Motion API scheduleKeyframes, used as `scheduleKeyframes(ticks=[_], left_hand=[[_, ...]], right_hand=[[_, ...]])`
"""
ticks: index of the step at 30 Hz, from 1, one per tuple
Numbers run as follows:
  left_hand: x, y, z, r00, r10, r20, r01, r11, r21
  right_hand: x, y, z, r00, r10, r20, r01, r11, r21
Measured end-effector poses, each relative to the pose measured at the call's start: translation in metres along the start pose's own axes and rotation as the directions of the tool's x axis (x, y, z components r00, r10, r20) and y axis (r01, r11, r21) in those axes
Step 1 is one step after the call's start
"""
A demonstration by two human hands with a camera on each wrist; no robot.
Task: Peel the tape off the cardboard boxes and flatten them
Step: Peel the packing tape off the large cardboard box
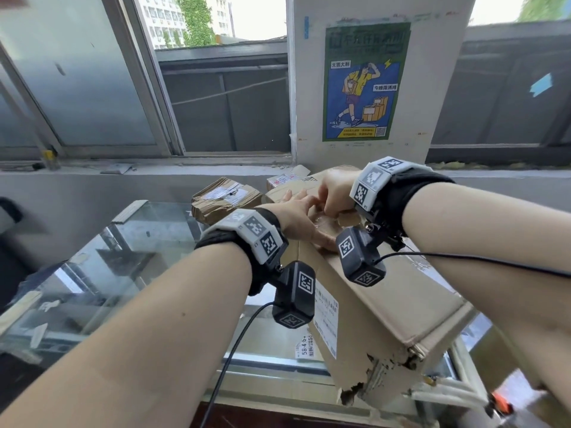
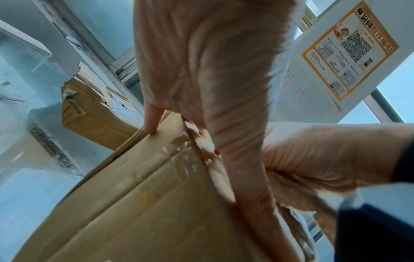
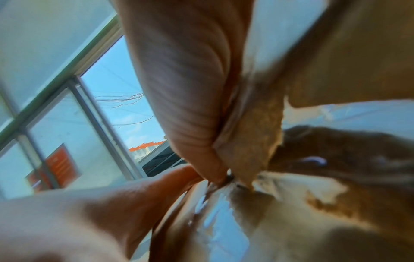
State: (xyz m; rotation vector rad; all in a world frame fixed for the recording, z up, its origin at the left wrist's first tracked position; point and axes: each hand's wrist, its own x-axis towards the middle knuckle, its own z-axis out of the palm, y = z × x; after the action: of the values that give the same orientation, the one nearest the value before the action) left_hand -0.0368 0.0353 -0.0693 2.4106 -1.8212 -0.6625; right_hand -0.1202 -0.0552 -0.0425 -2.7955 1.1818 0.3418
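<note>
A large brown cardboard box (image 1: 386, 298) lies tilted on a glass counter, with a shipping label on its side and a torn near corner. My left hand (image 1: 296, 217) lies flat on the box top with its fingers stretched toward the far edge; in the left wrist view a fingertip (image 2: 152, 124) presses at that edge of the box (image 2: 134, 203). My right hand (image 1: 335, 189) is just beyond it and pinches a strip of clear tape (image 3: 253, 150) with brown paper fibres stuck to it. The strip (image 2: 289, 191) is lifted off the box top.
A smaller crumpled box (image 1: 225, 200) with a white label sits behind on the left. A small labelled parcel (image 1: 281, 180) lies near the window sill. The glass counter (image 1: 123, 257) extends to the left. A pillar with a poster (image 1: 366, 81) stands right behind the box.
</note>
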Motion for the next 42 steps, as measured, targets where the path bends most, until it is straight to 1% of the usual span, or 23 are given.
scheduleKeyframes(ticks=[4, 6, 8, 12, 14, 17, 20, 23, 26, 28, 30, 33, 35, 37, 38, 40, 42], left_hand=[[0.004, 0.001, 0.003, 1.0, 0.013, 0.006, -0.013, 1.0, -0.005], [0.005, -0.002, 0.003, 1.0, 0.002, 0.0, -0.002, 1.0, -0.025], [0.005, -0.005, 0.003, 1.0, -0.002, -0.014, 0.001, 0.998, -0.068], [0.003, -0.01, 0.002, 1.0, -0.024, 0.006, 0.025, 0.992, -0.124], [0.001, -0.013, -0.002, 1.0, -0.025, 0.01, 0.027, 0.981, -0.191], [0.0, -0.019, -0.009, 0.997, -0.031, -0.076, 0.003, 0.94, -0.342], [-0.001, -0.027, -0.015, 0.99, -0.074, -0.121, 0.016, 0.909, -0.416], [-0.003, -0.033, -0.022, 0.995, -0.06, -0.086, 0.01, 0.872, -0.49], [-0.007, -0.03, -0.041, 0.99, -0.061, -0.124, -0.011, 0.86, -0.509], [-0.009, -0.026, -0.059, 0.984, -0.081, -0.16, -0.012, 0.86, -0.51], [-0.012, -0.022, -0.078, 0.978, -0.081, -0.193, -0.023, 0.876, -0.481], [-0.025, -0.008, -0.102, 0.976, -0.049, -0.213, -0.034, 0.929, -0.369], [-0.029, 0.003, -0.112, 0.972, -0.035, -0.232, -0.031, 0.96, -0.277], [-0.028, 0.01, -0.116, 0.978, -0.036, -0.206, -0.001, 0.984, -0.179], [-0.025, 0.012, -0.113, 0.982, -0.054, -0.183, 0.031, 0.991, -0.128], [-0.021, 0.014, -0.101, 0.986, -0.099, -0.134, 0.095, 0.995, -0.033], [-0.016, 0.013, -0.084, 0.987, -0.124, -0.103, 0.122, 0.992, -0.022]], right_hand=[[0.0, 0.003, 0.001, 0.999, 0.002, 0.054, -0.002, 1.0, -0.002], [-0.001, 0.003, -0.002, 0.996, -0.03, 0.081, 0.026, 0.999, 0.044], [-0.003, 0.002, -0.005, 0.994, -0.072, 0.077, 0.064, 0.992, 0.106], [-0.002, 0.004, -0.007, 0.995, -0.101, -0.003, 0.1, 0.973, 0.207], [-0.002, 0.005, -0.007, 0.994, -0.098, -0.056, 0.109, 0.965, 0.238], [-0.005, 0.007, -0.01, 0.993, -0.075, -0.09, 0.093, 0.973, 0.212], [-0.006, 0.01, -0.014, 0.993, -0.051, -0.11, 0.074, 0.975, 0.21], [-0.006, 0.013, -0.024, 0.993, -0.028, -0.114, 0.065, 0.942, 0.33], [-0.004, 0.018, -0.035, 0.987, -0.02, -0.159, 0.086, 0.902, 0.424], [-0.003, 0.02, -0.042, 0.979, 0.013, -0.205, 0.097, 0.852, 0.515], [-0.001, 0.022, -0.048, 0.967, 0.053, -0.251, 0.125, 0.758, 0.641], [-0.002, 0.025, -0.05, 0.947, 0.103, -0.303, 0.181, 0.61, 0.772], [0.001, 0.026, -0.043, 0.941, 0.145, -0.305, 0.196, 0.499, 0.844], [0.007, 0.026, -0.03, 0.939, 0.2, -0.278, 0.191, 0.367, 0.91], [0.011, 0.026, -0.021, 0.941, 0.218, -0.257, 0.177, 0.328, 0.928], [0.016, 0.027, -0.004, 0.946, 0.233, -0.225, 0.14, 0.332, 0.933], [0.018, 0.03, 0.011, 0.941, 0.266, -0.209, 0.112, 0.338, 0.934]])
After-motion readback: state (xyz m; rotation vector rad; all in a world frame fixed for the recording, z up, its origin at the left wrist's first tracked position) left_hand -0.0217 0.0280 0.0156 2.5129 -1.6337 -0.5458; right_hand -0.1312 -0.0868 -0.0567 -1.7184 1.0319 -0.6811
